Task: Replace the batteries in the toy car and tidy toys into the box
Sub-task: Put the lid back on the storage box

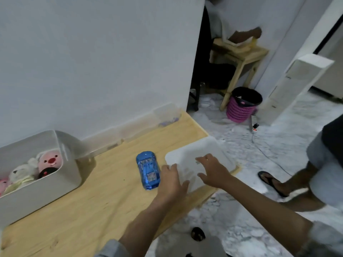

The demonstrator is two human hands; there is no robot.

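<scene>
Both hands spread flat on white lid [200, 162]: left hand [171, 179], right hand [213, 170]. Toy car [148, 170] lies just left of left hand, on surface [92, 204]. Box [42, 190] w/ plush toys further left. Judged: tidying stage; next, car into box, then lid.

Single head view, looking forward-down, close over wooden table [89, 210].

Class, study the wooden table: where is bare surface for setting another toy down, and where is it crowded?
Bare wood lies between the white box and the blue toy car, and along the near edge. The right corner is crowded: the white lid, left hand and right hand.
</scene>
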